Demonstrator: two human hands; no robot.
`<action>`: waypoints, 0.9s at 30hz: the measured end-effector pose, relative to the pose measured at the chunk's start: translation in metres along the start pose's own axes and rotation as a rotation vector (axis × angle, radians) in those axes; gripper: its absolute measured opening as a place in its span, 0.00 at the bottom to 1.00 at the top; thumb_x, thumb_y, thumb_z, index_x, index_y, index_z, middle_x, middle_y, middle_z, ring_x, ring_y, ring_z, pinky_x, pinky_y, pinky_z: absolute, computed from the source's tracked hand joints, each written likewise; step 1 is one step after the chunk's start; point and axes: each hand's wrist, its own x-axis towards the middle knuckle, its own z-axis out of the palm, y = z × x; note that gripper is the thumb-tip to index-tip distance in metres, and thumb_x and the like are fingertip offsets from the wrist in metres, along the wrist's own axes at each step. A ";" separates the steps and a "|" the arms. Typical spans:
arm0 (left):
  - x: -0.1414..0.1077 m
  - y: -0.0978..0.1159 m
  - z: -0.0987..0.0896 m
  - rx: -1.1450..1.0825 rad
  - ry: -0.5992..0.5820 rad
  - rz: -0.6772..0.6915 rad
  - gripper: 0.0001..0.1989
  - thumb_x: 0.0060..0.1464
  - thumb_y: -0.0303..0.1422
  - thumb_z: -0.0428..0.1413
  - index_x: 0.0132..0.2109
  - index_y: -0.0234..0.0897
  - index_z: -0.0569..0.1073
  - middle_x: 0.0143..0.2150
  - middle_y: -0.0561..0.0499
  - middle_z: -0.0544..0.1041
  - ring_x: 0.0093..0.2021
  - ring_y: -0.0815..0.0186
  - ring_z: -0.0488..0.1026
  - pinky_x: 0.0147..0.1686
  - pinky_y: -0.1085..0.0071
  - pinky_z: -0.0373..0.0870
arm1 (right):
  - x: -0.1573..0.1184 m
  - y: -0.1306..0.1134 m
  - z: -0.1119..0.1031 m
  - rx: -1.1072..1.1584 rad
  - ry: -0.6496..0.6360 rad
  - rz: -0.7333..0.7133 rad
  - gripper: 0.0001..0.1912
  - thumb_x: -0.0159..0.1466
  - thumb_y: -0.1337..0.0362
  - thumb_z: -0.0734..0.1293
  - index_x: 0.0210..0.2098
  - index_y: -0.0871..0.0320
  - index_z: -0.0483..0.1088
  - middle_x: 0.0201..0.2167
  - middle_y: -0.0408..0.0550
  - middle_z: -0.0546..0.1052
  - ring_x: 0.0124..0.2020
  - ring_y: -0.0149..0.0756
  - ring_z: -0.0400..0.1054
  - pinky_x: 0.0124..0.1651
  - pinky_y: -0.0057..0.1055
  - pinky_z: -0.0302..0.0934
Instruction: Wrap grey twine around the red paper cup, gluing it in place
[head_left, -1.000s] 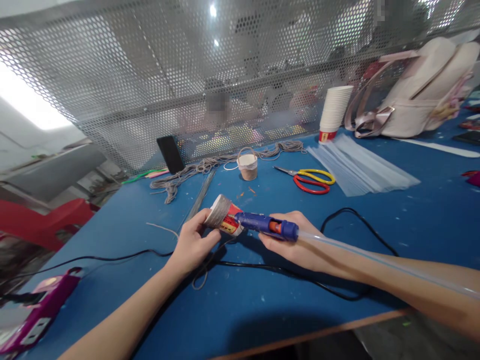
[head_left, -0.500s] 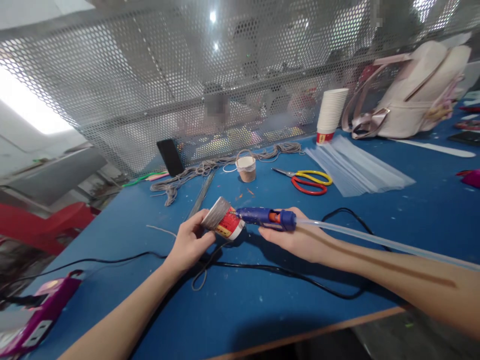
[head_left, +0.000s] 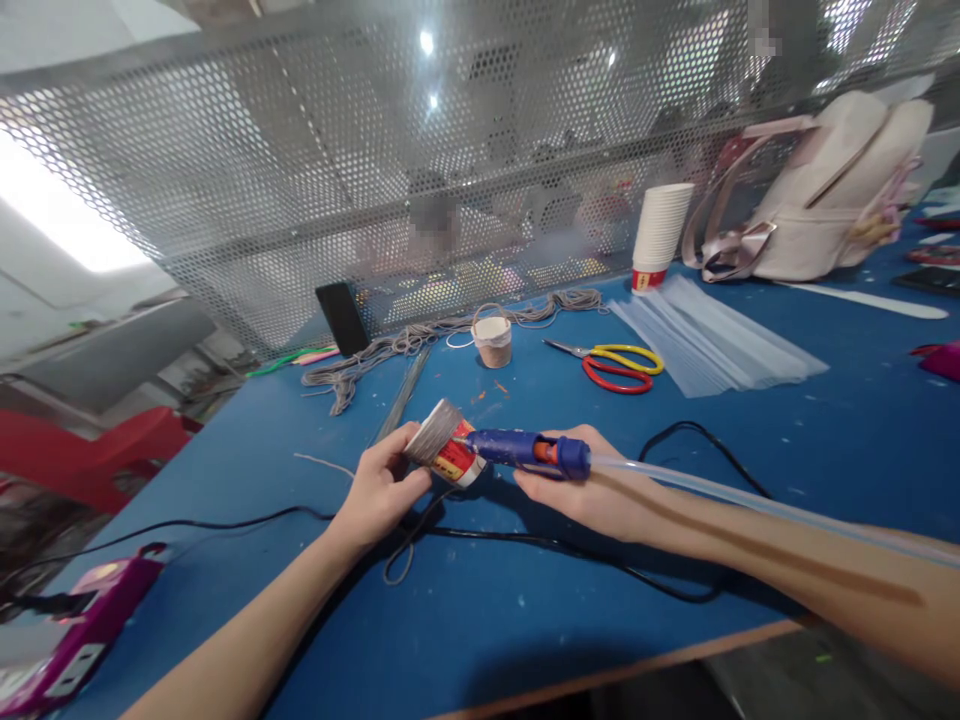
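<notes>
Paper cup (head_left: 451, 455) part wrapped, red print bare

My left hand (head_left: 381, 487) grips the paper cup mid-view, rim tipped toward ten o'clock. Grey cord (head_left: 435, 430) covers the rim end; the printed base end is uncovered. My right hand (head_left: 589, 492) clasps the glue gun (head_left: 510, 447), nozzle toward nine o'clock, at the cord's edge.

left grip (head_left: 381, 490) and right grip (head_left: 600, 500) are curled, forearms (head_left: 259, 605) slanting inward.

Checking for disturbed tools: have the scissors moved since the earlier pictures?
No: the scissors keep their place beside the small basket; both shift together with the view.
</notes>
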 end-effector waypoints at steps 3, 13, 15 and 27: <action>0.000 0.001 0.000 -0.002 0.009 -0.005 0.09 0.39 0.31 0.53 0.32 0.36 0.74 0.29 0.53 0.72 0.31 0.65 0.68 0.33 0.71 0.67 | 0.000 0.000 0.000 0.001 0.010 -0.011 0.11 0.55 0.63 0.63 0.19 0.57 0.57 0.16 0.36 0.58 0.20 0.26 0.49 0.23 0.25 0.46; -0.001 0.001 -0.001 -0.031 -0.013 -0.011 0.10 0.38 0.31 0.53 0.32 0.34 0.73 0.30 0.53 0.72 0.32 0.65 0.68 0.34 0.71 0.66 | 0.002 0.002 0.001 -0.001 0.024 -0.009 0.11 0.55 0.62 0.63 0.20 0.57 0.59 0.17 0.37 0.61 0.21 0.26 0.51 0.24 0.25 0.48; 0.000 0.000 -0.003 -0.066 -0.012 -0.012 0.11 0.38 0.30 0.54 0.33 0.35 0.73 0.30 0.54 0.72 0.32 0.66 0.67 0.34 0.72 0.65 | 0.004 0.002 -0.003 -0.030 0.022 -0.029 0.10 0.55 0.62 0.63 0.21 0.58 0.59 0.17 0.37 0.60 0.21 0.26 0.51 0.24 0.25 0.48; 0.005 0.008 -0.007 -0.151 0.146 -0.059 0.06 0.38 0.32 0.55 0.27 0.36 0.67 0.22 0.58 0.66 0.24 0.71 0.61 0.26 0.76 0.58 | 0.035 0.024 -0.056 -0.938 -0.310 -0.349 0.10 0.57 0.70 0.61 0.40 0.60 0.65 0.36 0.51 0.71 0.28 0.36 0.66 0.31 0.31 0.54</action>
